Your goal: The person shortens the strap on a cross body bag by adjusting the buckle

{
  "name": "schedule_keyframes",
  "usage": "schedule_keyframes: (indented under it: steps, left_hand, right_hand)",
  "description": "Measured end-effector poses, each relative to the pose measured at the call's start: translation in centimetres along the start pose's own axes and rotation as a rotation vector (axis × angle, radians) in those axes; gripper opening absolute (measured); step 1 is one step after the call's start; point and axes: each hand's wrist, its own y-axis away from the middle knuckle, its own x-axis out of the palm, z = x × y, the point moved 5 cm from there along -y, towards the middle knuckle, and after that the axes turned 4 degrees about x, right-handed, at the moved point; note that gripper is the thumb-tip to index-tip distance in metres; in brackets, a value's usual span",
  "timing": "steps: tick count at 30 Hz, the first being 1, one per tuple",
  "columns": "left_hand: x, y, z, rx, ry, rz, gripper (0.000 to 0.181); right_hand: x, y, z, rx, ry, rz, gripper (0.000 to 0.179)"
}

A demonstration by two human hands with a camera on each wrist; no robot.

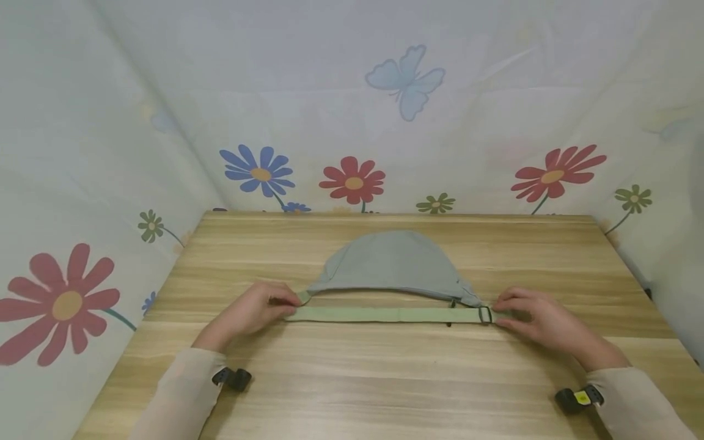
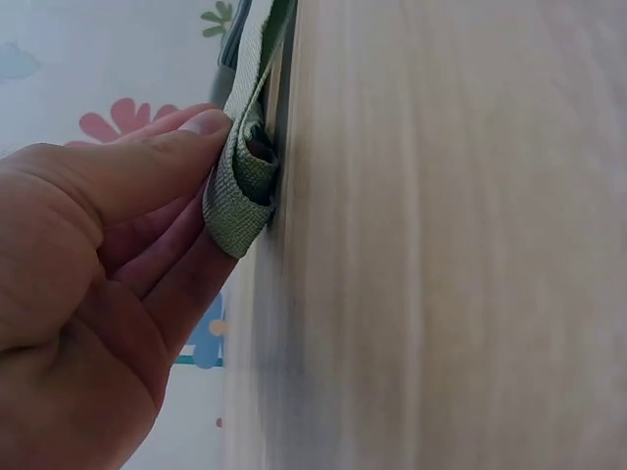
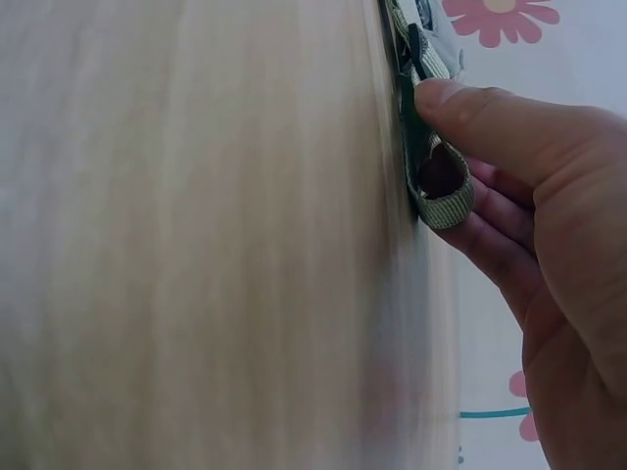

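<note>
A grey-green waist bag (image 1: 393, 263) lies flat on the wooden table, its curved side toward the back wall. Its pale green webbing strap (image 1: 379, 314) runs straight along the near side, with a dark slide buckle (image 1: 484, 315) close to the right end. My left hand (image 1: 255, 310) pinches the strap's folded left end between thumb and fingers; the looped webbing (image 2: 240, 196) shows in the left wrist view. At the other end, my right hand (image 1: 541, 321) pinches the strap just beyond the buckle, where a small loop (image 3: 449, 206) sticks out below the thumb.
The wooden table (image 1: 385, 385) reaches back to a white cloth wall (image 1: 308, 110) printed with flowers and a butterfly. Similar cloth hangs at both sides. Dark wrist cameras (image 1: 574, 400) sit at both sleeves.
</note>
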Motion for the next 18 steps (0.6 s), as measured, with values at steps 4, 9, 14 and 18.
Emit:
schedule_keyframes:
  steps: [4,9,14,18]
  left_hand:
    - [0.1,0.0,0.1,-0.008,-0.004,-0.011,0.018]
    - [0.0,0.2,-0.3,-0.015,-0.026,-0.040,0.018]
    - [0.1,0.3,-1.0,0.020,-0.080,-0.066,0.016]
    - [0.3,0.3,-1.4,0.029,-0.129,-0.070,0.015]
  right_hand:
    - [-0.1,0.0,0.1,-0.003,0.002,-0.004,0.035]
    - [0.1,0.0,-0.1,-0.011,-0.001,-0.017,0.036]
    - [0.0,0.2,-0.2,-0.003,0.012,-0.034,0.038]
    - [0.0,0.2,-0.1,0.012,0.021,-0.024,0.036]
